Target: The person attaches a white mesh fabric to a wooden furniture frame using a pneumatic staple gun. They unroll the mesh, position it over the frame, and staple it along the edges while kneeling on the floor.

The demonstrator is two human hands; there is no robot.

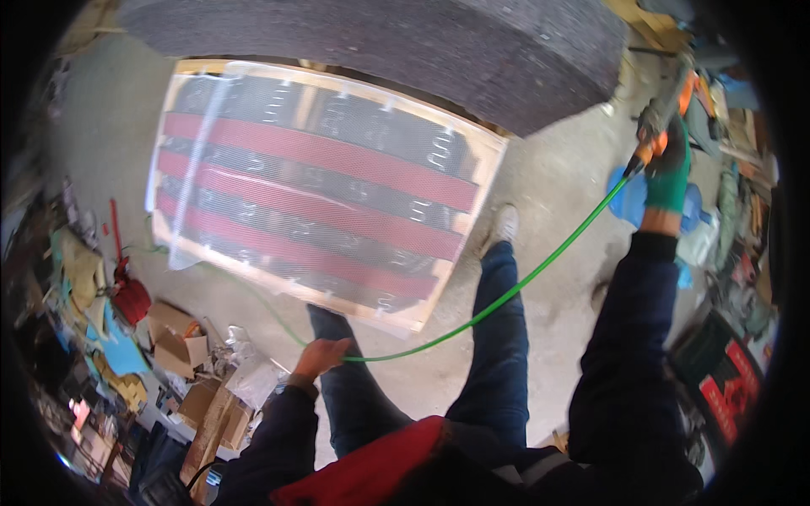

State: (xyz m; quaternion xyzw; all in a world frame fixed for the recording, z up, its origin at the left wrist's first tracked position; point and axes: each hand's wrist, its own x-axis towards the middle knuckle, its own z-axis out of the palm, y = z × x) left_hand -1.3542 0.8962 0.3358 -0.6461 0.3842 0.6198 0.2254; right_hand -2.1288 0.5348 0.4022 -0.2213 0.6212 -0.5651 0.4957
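My left hand (320, 357), bare, is closed around a green air hose (508, 294) in front of my left leg. From there the hose curves up to the right and joins an air-powered gun (651, 126) with orange parts. My right hand (669, 179), in a green glove, grips that gun at the far right, arm stretched out; its fingers are partly hidden. Ahead of my legs is a wooden frame (481, 169) strung with red and black webbing (329, 143) and zigzag metal springs (439, 150). A translucent sheet (199, 169) lies over it.
A large dark grey fabric-covered piece (380, 38) borders the frame's far side. Clutter on the left includes a cardboard box (175, 339), a red reel-like object (129, 297) and planks (207, 434). A blue water bottle (626, 201) stands near my right hand.
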